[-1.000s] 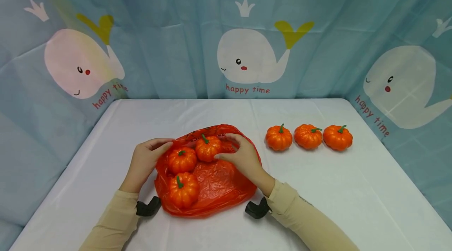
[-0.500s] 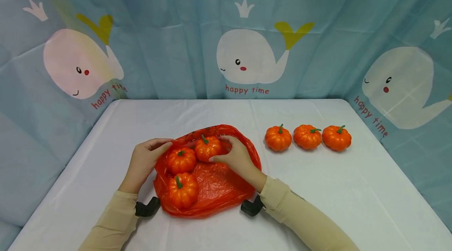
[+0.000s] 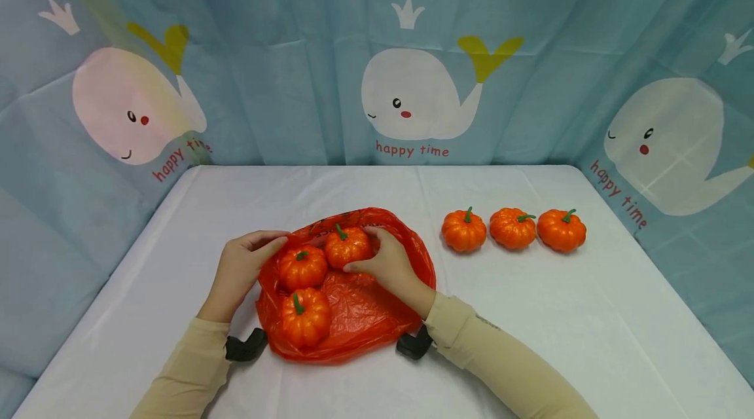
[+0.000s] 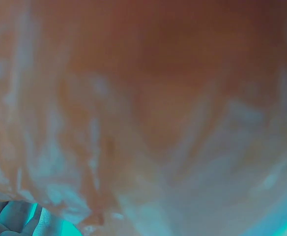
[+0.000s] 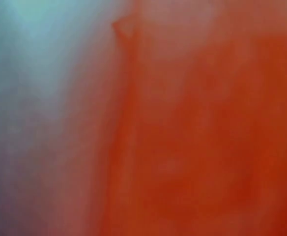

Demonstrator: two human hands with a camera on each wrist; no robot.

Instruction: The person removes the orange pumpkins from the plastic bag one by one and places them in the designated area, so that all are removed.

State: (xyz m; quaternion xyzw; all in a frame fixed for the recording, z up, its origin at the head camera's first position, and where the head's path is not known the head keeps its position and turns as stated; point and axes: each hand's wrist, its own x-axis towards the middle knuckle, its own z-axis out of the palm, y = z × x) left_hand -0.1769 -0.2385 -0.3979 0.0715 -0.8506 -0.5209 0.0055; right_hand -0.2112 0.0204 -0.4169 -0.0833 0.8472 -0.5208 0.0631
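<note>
In the head view, an orange-red plastic bag (image 3: 365, 314) lies spread open on the table with three small orange pumpkins in it. My left hand (image 3: 241, 268) pinches the bag's left rim between thumb and fingers. Inside the bag my right hand (image 3: 391, 268) holds the back pumpkin (image 3: 346, 249) from its right side, thumb in front and fingers behind. Beside that one sits the left pumpkin (image 3: 302, 270), and the front pumpkin (image 3: 305, 324) rests nearer to me. Blurred bag film (image 4: 133, 123) fills most of the left wrist view; the right wrist view shows blurred red plastic (image 5: 197, 137).
Three more pumpkins, a left one (image 3: 464, 231), a middle one (image 3: 512, 229) and a right one (image 3: 561, 230), stand in a row at the back right of the white table (image 3: 530, 314). A blue curtain (image 3: 294, 78) with whales hangs behind and at the sides.
My right hand has shifted left inside the bag, closing in around the back pumpkin. The left hand keeps its place at the rim, and the pumpkins stay where they were.
</note>
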